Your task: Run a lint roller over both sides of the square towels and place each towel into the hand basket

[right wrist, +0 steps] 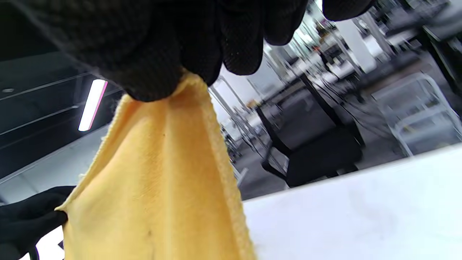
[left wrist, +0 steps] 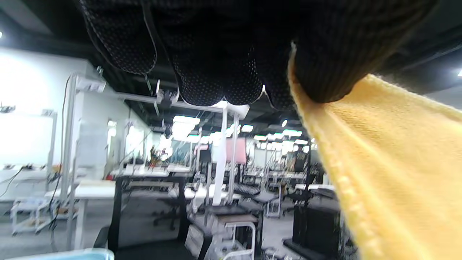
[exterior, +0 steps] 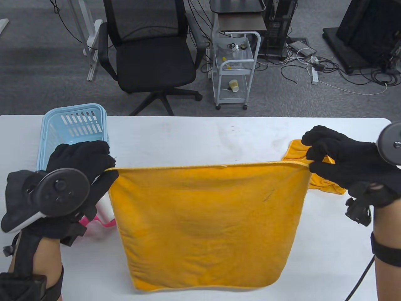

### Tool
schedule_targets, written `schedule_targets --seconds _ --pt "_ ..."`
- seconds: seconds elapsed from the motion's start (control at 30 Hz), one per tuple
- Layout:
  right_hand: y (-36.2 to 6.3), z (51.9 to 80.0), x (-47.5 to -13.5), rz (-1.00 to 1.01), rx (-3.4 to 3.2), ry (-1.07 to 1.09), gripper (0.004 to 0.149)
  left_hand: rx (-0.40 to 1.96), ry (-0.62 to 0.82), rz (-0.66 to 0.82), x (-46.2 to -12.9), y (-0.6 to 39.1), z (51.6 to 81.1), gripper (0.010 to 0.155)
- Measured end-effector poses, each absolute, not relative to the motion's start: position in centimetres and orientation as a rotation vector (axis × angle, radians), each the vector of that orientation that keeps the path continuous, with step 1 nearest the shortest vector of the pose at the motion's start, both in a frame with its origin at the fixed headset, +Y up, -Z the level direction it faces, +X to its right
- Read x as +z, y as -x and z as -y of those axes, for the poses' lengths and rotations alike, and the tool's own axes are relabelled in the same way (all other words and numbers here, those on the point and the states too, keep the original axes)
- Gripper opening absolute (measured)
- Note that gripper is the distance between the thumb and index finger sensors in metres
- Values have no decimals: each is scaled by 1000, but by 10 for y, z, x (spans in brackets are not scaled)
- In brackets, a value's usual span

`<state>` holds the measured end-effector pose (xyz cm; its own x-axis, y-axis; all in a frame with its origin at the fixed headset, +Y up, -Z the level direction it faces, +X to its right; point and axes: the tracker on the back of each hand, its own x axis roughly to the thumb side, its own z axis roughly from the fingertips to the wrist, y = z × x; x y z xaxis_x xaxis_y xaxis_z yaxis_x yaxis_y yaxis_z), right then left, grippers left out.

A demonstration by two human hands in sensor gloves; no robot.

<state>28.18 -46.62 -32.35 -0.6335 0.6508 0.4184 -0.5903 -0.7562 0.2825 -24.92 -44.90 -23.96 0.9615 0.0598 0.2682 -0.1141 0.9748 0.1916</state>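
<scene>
From above, your left hand (exterior: pixel 83 161) and right hand (exterior: pixel 332 156) each pinched a top corner of the orange towel (exterior: pixel 203 222), stretched left to right, its lower edge near you on the desk (exterior: pixel 194 138). The basket (exterior: pixel 75 131) stood just beyond your left hand, the nearer one.

At the left wrist, fingers (left wrist: pixel 317 68) gripped the hem.

At the right wrist, fingers (right wrist: pixel 155 72) bunched the corner.
</scene>
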Motion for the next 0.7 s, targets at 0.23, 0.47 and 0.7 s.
schedule_targets --seconds 0.23,0.47,0.7 --pt "-265 612 -415 -488 2361 -303 41 6 111 147 -340 227 598 37" --pt "-238 723 -451 -542 2644 30 40 -55 269 -38 -393 211 722 37" --pt "-228 749 -458 -191 2811 320 60 -65 203 -214 -411 207 755 55"
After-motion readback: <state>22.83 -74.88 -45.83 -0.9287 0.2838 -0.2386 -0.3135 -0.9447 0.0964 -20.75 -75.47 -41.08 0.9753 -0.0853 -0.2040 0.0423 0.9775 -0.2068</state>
